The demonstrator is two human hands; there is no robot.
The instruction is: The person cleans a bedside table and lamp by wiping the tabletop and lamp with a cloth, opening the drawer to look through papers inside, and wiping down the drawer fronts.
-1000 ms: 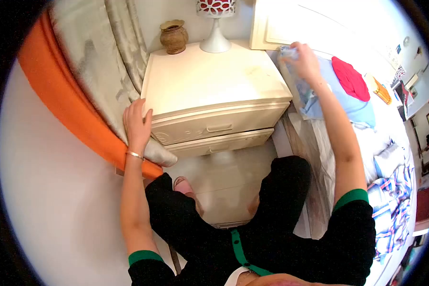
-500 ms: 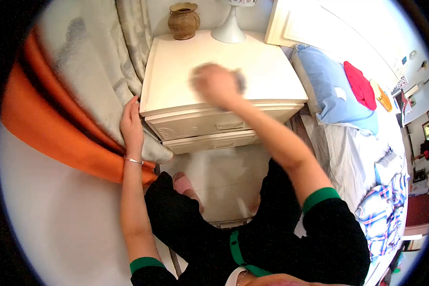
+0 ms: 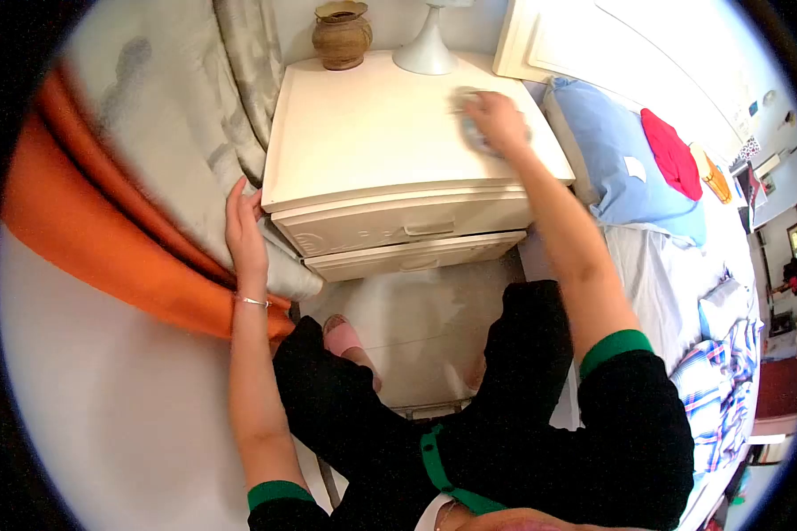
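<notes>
Consists of a cream two-drawer nightstand [image 3: 363,133] — carries a brown pot [image 3: 342,37] and a pale lamp base [image 3: 426,49] side by side at the back, plus a blurred cloth [image 3: 477,137] toward the right. Stands on a light, glossy floor [image 3: 425,310] — bearing also a pink slipper [image 3: 341,334].

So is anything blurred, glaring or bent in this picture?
Head view: the right hand and its cloth are smeared, probably by motion, while the left hand looks sharper; head view, upper right: glare washes out the headboard; head view, edges: the scene bends into black corners.

The right hand [image 3: 502,124] grips a cloth [image 3: 475,137] (blurred) atop the nightstand [image 3: 372,133].
</notes>
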